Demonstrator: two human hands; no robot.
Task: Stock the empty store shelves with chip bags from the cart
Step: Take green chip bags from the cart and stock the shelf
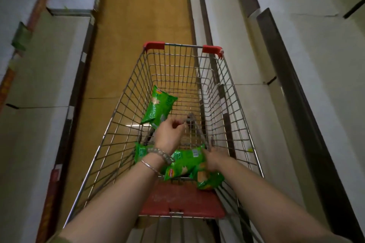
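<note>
**Wire, Plastic and Glossy Film**

Bright wire-metal cart (233, 104), with smooth red plastic corner caps (154, 45) and a scuffed red plastic seat flap (181, 199). Glossy green film chip bags (160, 104). Matt white shelves (325, 55), left and right. Matt tan floor (142, 16).

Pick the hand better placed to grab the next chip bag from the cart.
Probably right. The right hand lies on the near chip bags at the handle end of the cart; the left hand hovers empty, loosely curled, beside the far bag.
</note>
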